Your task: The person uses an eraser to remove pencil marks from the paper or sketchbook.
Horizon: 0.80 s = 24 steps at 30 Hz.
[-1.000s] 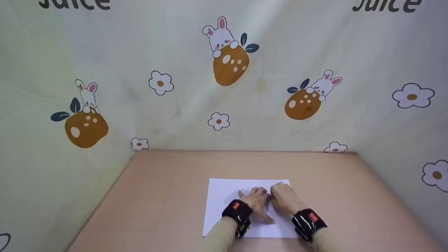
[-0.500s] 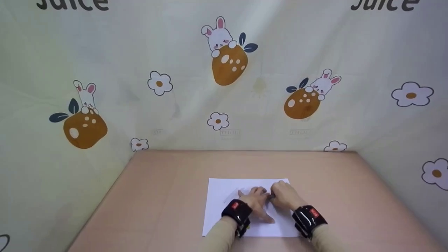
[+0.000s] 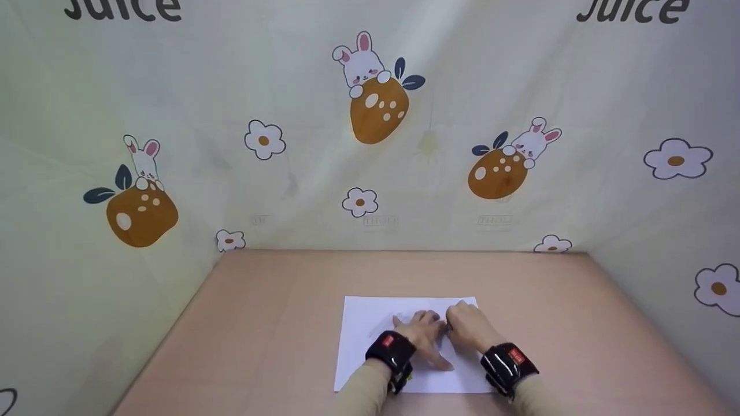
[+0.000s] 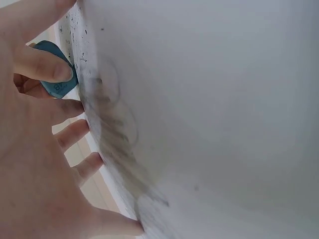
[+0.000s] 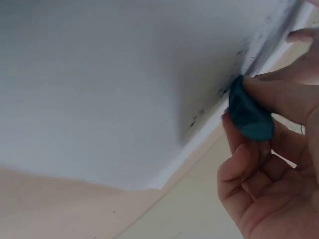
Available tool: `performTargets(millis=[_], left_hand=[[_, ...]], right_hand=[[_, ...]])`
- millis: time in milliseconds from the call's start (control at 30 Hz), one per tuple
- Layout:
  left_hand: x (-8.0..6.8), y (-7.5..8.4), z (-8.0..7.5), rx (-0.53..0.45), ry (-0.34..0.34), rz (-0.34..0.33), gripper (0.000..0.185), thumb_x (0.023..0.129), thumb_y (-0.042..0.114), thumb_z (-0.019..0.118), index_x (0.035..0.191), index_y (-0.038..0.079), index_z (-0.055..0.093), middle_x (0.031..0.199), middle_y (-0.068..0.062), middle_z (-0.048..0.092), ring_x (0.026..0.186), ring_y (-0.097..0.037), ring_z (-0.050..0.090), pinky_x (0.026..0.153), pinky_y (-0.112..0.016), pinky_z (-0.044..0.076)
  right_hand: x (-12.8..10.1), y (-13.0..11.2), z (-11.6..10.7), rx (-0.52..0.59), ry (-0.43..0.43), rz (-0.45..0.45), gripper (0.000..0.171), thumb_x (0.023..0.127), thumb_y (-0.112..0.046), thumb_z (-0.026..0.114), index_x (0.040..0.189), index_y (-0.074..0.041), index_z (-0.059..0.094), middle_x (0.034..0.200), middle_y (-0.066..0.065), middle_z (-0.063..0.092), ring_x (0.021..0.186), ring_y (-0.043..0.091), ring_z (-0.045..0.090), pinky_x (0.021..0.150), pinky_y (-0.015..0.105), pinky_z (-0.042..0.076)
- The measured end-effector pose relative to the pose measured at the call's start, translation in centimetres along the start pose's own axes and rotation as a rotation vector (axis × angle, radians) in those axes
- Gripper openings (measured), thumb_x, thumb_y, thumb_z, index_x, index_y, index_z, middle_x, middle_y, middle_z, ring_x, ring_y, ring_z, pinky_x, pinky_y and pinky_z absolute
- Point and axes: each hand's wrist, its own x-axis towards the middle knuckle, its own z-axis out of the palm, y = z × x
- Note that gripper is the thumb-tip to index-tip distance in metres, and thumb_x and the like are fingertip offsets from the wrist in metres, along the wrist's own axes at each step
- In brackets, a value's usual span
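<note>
A white sheet of paper [image 3: 358, 358] lies on the table, with grey smudged pencil strokes [image 4: 117, 137] on it. My left hand [image 3: 425, 336] rests on the sheet with its fingers spread and fingertips down on the paper. Just to its right, my right hand [image 3: 471, 328] pinches a teal eraser [image 5: 251, 117] between thumb and fingers, one end against the paper. Small printed characters show on the eraser's face in the left wrist view. Dark crumbs [image 5: 197, 118] dot the paper around the eraser. From the head view, my right hand mostly hides the eraser.
The pinkish-tan table [image 3: 277, 323] stretches out around the sheet. A pale cloth backdrop [image 3: 300, 75] printed with rabbits, fruit and flowers stands behind the table and along both sides. Black bands [image 3: 392, 352] sit on both wrists.
My right hand shifts slightly back and forth beside the left fingers, still pinching the eraser. My left hand and the paper stay in place.
</note>
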Motion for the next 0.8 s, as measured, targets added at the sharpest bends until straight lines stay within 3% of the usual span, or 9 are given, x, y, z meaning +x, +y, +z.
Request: performTargets(millis=[200,267,400,467,533,667,733,800], left_hand=[[0.2,0.1,0.2,-0.050,0.000,-0.007,0.086,0.060,0.055,0.077,0.135,0.035,0.040,0.141,0.008,0.036,0.134,-0.017,0.029,0.098,-0.072,0.021],[0.3,0.1,0.2,-0.039,-0.005,-0.010,0.085,0.061,0.055,0.077,0.135,0.036,0.040,0.141,0.009,0.036,0.135,-0.017,0.028,0.099,-0.072,0.021],[0.6,0.4,0.1,0.002,-0.015,-0.005,0.086,0.061,0.063,0.072,0.136,0.035,0.039,0.143,0.011,0.034,0.136,-0.017,0.027,0.099,-0.071,0.021],[0.7,0.5,0.0,0.011,-0.017,-0.002,0.087,0.061,0.065,0.071,0.136,0.034,0.039,0.143,0.011,0.033,0.136,-0.017,0.027,0.099,-0.071,0.021],[0.7,0.5,0.0,0.001,-0.017,0.004,0.089,0.061,0.064,0.072,0.137,0.033,0.038,0.143,0.010,0.034,0.136,-0.017,0.027,0.099,-0.072,0.021],[0.6,0.3,0.1,-0.022,-0.019,0.001,0.088,0.061,0.059,0.075,0.137,0.035,0.038,0.143,0.008,0.034,0.135,-0.018,0.028,0.098,-0.072,0.021],[0.6,0.2,0.2,-0.028,-0.019,-0.002,0.088,0.060,0.058,0.076,0.137,0.036,0.037,0.142,0.008,0.035,0.135,-0.018,0.028,0.098,-0.073,0.020],[0.6,0.2,0.1,-0.018,-0.019,-0.007,0.089,0.060,0.059,0.075,0.137,0.036,0.037,0.143,0.009,0.034,0.135,-0.018,0.028,0.099,-0.072,0.021]], right_hand=[[-0.6,-0.6,-0.3,0.067,-0.066,-0.209,0.014,0.058,0.002,0.061,0.055,-0.011,0.061,0.053,-0.002,0.056,0.049,0.007,0.044,0.046,0.020,0.038],[-0.6,-0.4,-0.3,0.057,-0.048,-0.186,0.012,0.060,0.000,0.064,0.056,-0.011,0.061,0.055,-0.001,0.056,0.051,0.008,0.045,0.047,0.022,0.039],[-0.4,0.4,-0.1,-0.022,0.022,-0.020,0.016,0.064,-0.001,0.065,0.056,-0.007,0.053,0.060,0.006,0.052,0.055,0.018,0.048,0.050,0.033,0.043],[-0.2,0.7,0.0,-0.027,0.032,0.021,0.017,0.063,0.000,0.065,0.057,-0.006,0.050,0.061,0.007,0.051,0.056,0.021,0.048,0.051,0.036,0.044],[-0.2,0.8,0.0,0.017,0.011,0.000,0.014,0.062,0.001,0.064,0.057,-0.006,0.053,0.060,0.005,0.052,0.054,0.017,0.047,0.050,0.031,0.042],[-0.7,0.1,-0.1,0.104,-0.029,-0.173,0.011,0.061,0.001,0.064,0.060,-0.010,0.061,0.057,0.000,0.057,0.052,0.008,0.046,0.048,0.020,0.040],[-0.9,-0.2,-0.2,0.098,-0.028,-0.224,0.012,0.063,0.000,0.065,0.062,-0.012,0.065,0.059,-0.001,0.060,0.052,0.007,0.048,0.049,0.019,0.042],[-0.8,0.0,-0.1,0.045,0.000,-0.211,0.010,0.065,-0.001,0.066,0.063,-0.010,0.063,0.061,0.000,0.059,0.054,0.009,0.050,0.050,0.022,0.044]])
